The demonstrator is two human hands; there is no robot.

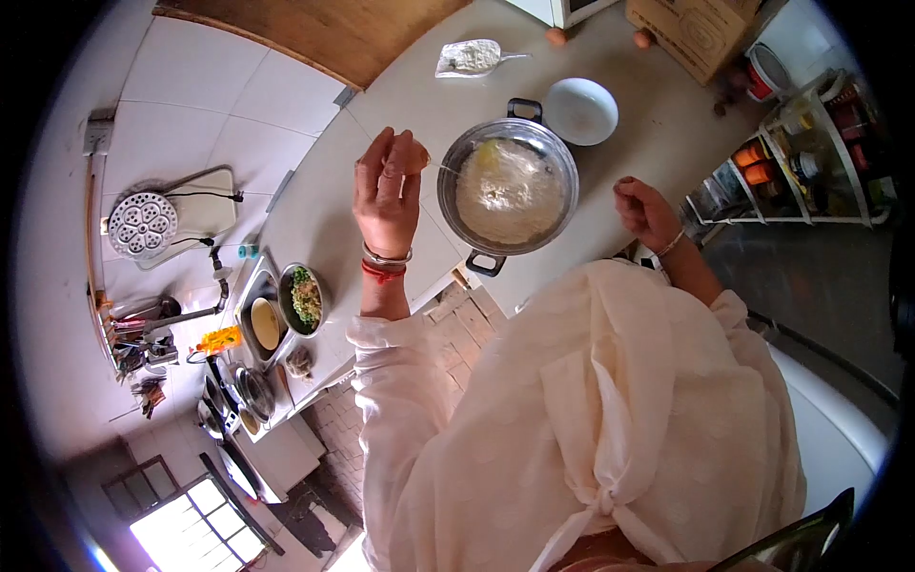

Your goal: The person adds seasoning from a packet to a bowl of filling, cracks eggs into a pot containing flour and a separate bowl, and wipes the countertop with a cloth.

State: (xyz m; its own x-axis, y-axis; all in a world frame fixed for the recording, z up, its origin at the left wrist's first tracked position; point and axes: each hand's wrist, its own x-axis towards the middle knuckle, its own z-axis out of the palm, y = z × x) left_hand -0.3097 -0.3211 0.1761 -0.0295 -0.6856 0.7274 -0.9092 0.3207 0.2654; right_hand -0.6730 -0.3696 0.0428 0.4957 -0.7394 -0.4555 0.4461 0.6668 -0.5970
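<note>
A two-handled metal pot holds white flour with a yellow spot of egg near its upper left. My left hand is raised just left of the pot, fingers curled round what looks like a brown eggshell. A thin line runs between that hand and the pot's rim. To the right of the pot, apart from it, my right hand is closed with nothing visible in it. A white bowl stands beside the pot's upper handle.
A scoop of flour, two eggs and a cardboard box are at the back. Spice racks stand at the right. At the left are a bowl of chopped greens, a sink and pan lids.
</note>
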